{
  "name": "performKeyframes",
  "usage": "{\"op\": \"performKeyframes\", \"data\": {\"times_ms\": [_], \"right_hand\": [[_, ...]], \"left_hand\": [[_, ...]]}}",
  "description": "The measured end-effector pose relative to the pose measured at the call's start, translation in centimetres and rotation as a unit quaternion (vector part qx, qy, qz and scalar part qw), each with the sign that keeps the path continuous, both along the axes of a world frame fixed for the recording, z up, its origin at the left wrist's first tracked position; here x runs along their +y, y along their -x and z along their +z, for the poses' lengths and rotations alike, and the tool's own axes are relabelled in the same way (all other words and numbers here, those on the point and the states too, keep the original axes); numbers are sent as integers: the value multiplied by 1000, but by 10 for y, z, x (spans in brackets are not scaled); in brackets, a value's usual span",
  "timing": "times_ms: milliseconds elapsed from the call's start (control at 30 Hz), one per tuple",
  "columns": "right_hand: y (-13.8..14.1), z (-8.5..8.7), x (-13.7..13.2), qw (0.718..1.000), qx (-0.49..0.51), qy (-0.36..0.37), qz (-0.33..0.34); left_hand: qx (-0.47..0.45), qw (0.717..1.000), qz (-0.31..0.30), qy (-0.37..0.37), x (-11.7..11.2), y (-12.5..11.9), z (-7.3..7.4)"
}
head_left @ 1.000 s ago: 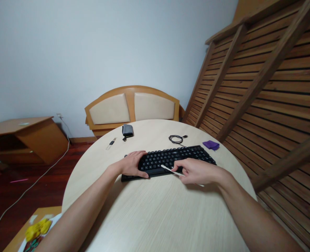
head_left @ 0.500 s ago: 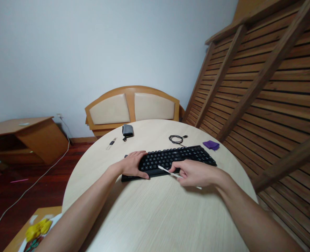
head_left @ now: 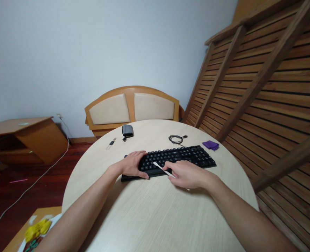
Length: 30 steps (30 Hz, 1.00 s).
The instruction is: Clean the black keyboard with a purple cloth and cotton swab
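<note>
A black keyboard (head_left: 175, 155) lies slightly askew on the round table. Its left end is in the grip of my left hand (head_left: 134, 165), with the fingers over the far edge and the thumb along the near side. My right hand (head_left: 186, 174) is closed round a slim white toothbrush (head_left: 160, 167). The brush's head points up and left, at the lower rows of keys; its bristles are too small to make out. Part of the handle is hidden in the fist, and its tail end sticks out below.
Behind the keyboard lies a coiled black cable (head_left: 176, 139). A folded purple cloth (head_left: 210, 145) is to the right. Toward the back left of the table (head_left: 155, 217) are a grey pouch (head_left: 128, 130) and a small dark-and-clear tool (head_left: 112, 142). Wooden slats (head_left: 275, 105) lean at right.
My right hand has moved left along the keyboard with the toothbrush, bringing its head closer to my left hand. My left hand and the keyboard have stayed put.
</note>
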State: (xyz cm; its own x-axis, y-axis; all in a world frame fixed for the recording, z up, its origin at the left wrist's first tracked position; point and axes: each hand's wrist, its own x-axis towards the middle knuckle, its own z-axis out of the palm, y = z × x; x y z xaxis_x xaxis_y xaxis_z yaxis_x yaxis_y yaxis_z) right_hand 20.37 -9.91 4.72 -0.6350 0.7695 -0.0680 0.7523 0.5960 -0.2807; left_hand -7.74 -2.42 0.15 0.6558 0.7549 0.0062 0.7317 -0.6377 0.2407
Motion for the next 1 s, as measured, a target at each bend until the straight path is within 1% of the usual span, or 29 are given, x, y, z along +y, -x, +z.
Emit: {"op": "performKeyframes", "data": {"times_ms": [233, 533, 900, 1000], "right_hand": [[4, -9, 5, 999, 1, -36, -7], [23, -18, 1, 994, -31, -94, -42], [28, -24, 5, 993, -11, -100, -57], [31, -25, 6, 994, -4, -92, -65]], "left_hand": [[-1, 1000, -1, -3, 0, -1, 0], [-3, 1000, -1, 0, -1, -1, 1], [-12, 1000, -7, -2, 0, -1, 1], [-10, 1000, 0, 3, -1, -2, 2]]}}
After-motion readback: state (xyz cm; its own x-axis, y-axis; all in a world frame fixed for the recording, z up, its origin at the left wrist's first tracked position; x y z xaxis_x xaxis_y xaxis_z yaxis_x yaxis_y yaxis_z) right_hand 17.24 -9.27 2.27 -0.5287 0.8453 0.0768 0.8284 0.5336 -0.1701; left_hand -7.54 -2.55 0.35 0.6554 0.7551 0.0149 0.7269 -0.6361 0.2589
